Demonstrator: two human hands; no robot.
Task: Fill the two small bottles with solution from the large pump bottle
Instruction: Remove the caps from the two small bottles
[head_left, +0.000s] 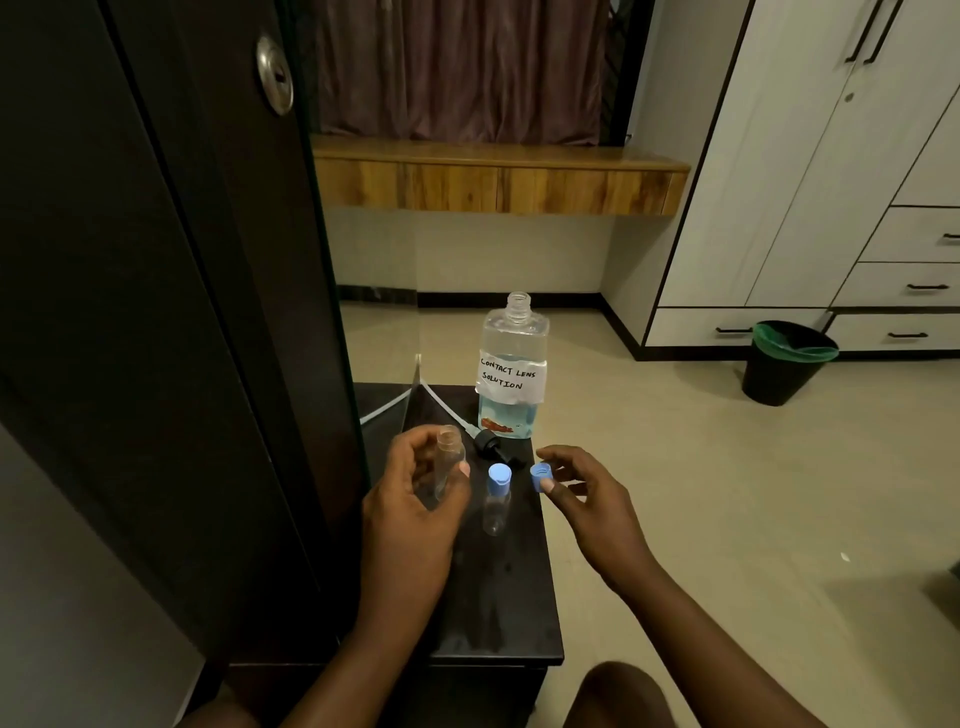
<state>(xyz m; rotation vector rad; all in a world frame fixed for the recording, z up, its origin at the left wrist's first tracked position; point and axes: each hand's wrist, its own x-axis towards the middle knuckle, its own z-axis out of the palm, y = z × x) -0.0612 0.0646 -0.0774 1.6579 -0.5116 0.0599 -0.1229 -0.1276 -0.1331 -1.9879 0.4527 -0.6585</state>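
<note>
The large clear bottle (512, 364) labelled "contact lens solution" stands at the far end of the small dark table (493, 597), its neck uncovered. Its black pump head (485, 442) with a white tube lies on the table just in front of it. My left hand (415, 499) grips an uncapped small clear bottle (448, 457), held upright above the table. My right hand (582, 493) pinches a blue cap (540, 475) between thumb and forefinger. A second small bottle (497, 501) with its blue cap on stands between my hands.
A dark wardrobe door (171, 312) rises close on the left. To the right lies tiled floor (701, 493), with a black bin (787, 361) and white drawers (883, 291) beyond. A wooden shelf (493, 182) runs along the far wall. My knee (618, 696) shows at the bottom.
</note>
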